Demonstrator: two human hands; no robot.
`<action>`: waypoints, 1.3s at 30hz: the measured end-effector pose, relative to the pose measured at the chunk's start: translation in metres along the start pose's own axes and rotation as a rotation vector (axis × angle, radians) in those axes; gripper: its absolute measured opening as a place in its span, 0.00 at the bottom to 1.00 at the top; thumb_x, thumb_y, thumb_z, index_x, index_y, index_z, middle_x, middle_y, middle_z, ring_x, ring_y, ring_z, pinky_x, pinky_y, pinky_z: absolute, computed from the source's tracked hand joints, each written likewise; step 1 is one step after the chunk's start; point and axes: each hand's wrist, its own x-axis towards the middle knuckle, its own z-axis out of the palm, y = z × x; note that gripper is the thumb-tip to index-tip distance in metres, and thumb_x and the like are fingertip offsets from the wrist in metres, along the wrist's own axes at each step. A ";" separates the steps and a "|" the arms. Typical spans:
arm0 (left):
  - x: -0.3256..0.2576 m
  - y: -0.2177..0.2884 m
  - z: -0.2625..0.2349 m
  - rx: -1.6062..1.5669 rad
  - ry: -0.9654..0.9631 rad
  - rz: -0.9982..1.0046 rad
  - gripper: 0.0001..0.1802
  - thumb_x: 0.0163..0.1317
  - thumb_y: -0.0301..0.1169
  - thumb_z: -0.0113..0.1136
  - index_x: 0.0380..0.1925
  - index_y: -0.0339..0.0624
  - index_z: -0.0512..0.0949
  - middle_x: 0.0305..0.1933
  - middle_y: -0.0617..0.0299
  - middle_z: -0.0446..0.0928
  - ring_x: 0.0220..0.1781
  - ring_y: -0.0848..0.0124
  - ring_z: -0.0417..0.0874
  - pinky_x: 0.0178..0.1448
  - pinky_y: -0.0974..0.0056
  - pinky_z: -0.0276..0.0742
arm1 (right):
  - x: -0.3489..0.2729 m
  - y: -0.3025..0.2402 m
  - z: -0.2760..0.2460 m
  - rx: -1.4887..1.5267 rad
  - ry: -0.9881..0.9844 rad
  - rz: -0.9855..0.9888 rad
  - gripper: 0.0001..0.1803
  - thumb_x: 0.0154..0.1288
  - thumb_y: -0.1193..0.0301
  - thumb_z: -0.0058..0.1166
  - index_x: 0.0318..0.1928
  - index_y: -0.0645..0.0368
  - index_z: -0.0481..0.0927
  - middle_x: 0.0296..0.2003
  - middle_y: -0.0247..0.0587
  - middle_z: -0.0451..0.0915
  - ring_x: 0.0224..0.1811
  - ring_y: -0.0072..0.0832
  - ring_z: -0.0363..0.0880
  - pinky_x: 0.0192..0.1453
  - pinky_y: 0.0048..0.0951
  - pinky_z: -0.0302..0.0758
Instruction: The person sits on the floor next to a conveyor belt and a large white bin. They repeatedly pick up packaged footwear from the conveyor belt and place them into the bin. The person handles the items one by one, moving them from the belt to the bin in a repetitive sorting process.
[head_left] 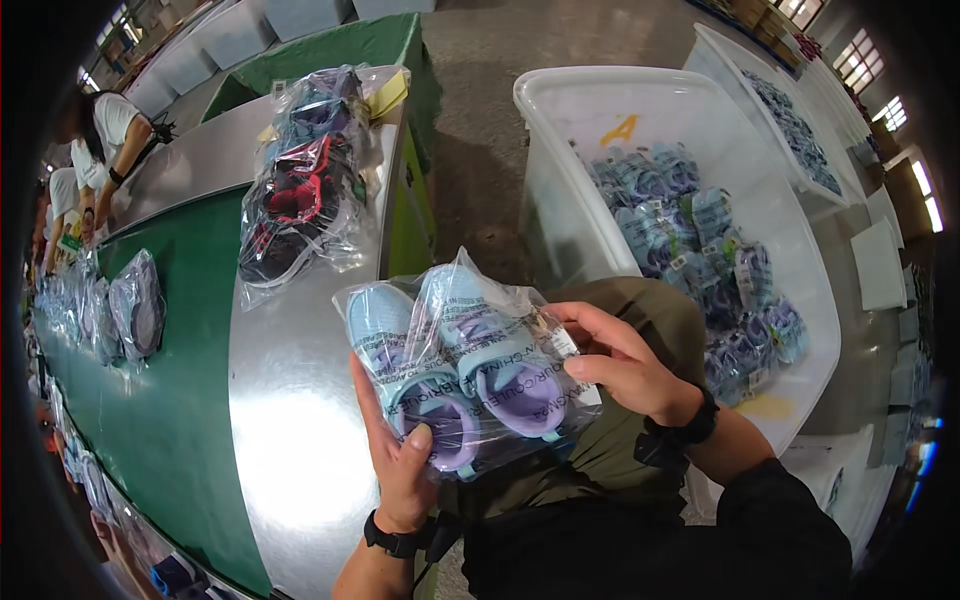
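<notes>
Open room: a strip of bare concrete floor [480, 60] runs between the work table and the bins, widest toward the far end; nearer the person it narrows to the gap taken up by their own lap.

Green conveyor belt [170, 330]: long, curving along the person's left side, edged by a bare sheet-metal table top [290, 420]. The metal is unoccupied near the hands; its rounded edge lies just left of the left hand.

White plastic bin [560, 200]: large, open-topped, on the person's right, partly filled with bagged blue and purple shoes [700, 260]. Further white bins stand behind it and at the far left.

Pile of bagged dark and red shoes [300, 180]: lies on the far part of the metal top, well apart from the hands.

Bagged grey items [135, 305]: in a row on the belt at far left, near other people in white shirts [110, 130] bent over the line.

Clear bag holding a pair of light blue and lilac child's shoes [465, 355]: held above the lap, just beside the table edge, soles turned away, toes toward the person.

Left hand [400, 460]: cupped beneath the bag's lower left corner, thumb pressed on the front of it. Black wristband.

Right hand [625, 365]: fingers curled, pinching the bag's right edge at a small white label [565, 342]. Black watch on the wrist.
</notes>
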 end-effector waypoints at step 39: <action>0.005 -0.014 -0.023 -0.257 -0.355 -0.354 0.38 0.83 0.55 0.50 0.80 0.39 0.66 0.55 0.52 0.82 0.54 0.60 0.83 0.61 0.55 0.79 | -0.080 -0.056 -0.252 -1.204 1.262 -0.329 0.38 0.56 0.55 0.79 0.59 0.63 0.77 0.49 0.49 0.83 0.55 0.43 0.83 0.61 0.45 0.80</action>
